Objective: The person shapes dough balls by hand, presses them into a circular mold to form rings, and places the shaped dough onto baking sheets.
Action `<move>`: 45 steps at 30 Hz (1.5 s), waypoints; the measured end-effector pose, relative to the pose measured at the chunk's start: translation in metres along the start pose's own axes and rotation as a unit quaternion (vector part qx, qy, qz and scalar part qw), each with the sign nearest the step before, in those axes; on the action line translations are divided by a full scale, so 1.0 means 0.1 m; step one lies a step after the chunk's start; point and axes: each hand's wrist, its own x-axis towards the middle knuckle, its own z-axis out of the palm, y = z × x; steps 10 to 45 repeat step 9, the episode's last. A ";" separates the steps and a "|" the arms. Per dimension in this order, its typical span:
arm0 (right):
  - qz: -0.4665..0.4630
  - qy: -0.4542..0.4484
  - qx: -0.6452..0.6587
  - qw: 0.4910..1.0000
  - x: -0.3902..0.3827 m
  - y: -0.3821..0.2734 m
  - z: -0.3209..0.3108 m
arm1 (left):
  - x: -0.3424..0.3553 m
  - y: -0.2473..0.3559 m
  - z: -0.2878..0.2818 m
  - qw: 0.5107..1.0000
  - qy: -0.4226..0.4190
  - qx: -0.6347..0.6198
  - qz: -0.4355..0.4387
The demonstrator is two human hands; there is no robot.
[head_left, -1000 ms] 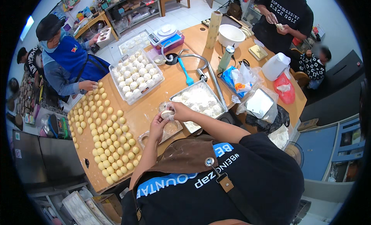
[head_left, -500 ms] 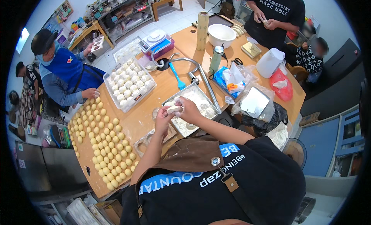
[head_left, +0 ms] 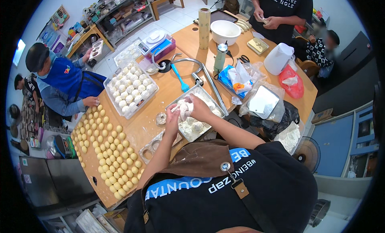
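Note:
Over a white tray [head_left: 203, 135] of flour, a soft, flour-dusted piece of dough [head_left: 184, 109] is held between my two hands. My left hand [head_left: 173, 116] grips its near left side with fingers bent. Around its right side curls my right hand [head_left: 197, 107], partly covering it. Pale dough rounds lie in the flour below, some hidden by my hands. Left of the tray are a small floury ring-shaped piece [head_left: 161, 118] and a mould plate with round holes [head_left: 148, 151], partly behind my left forearm.
Yellow dough balls [head_left: 114, 153] spread over the table's left. A tub of floured balls [head_left: 154, 91] stands beyond, near a co-worker's hand [head_left: 91, 101]. A blue brush [head_left: 180, 78], bent metal pipe [head_left: 216, 90], green bottle [head_left: 220, 58] and bags [head_left: 240, 78] lie farther off.
The dough between my hands has changed from a narrow strip to a broader, drooping piece. Both hands have shifted slightly. The ring-shaped piece left of the tray shows more fully.

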 end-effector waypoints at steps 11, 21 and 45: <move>-0.062 0.007 -0.084 0.995 0.00 -0.10 -0.04 | 0.10 -0.18 -0.22 0.998 -0.061 0.025 -0.005; -0.062 0.007 -0.084 0.995 0.00 -0.10 -0.04 | 0.10 -0.18 -0.22 0.998 -0.061 0.025 -0.005; -0.062 0.007 -0.084 0.995 0.00 -0.10 -0.04 | 0.10 -0.18 -0.22 0.998 -0.061 0.025 -0.005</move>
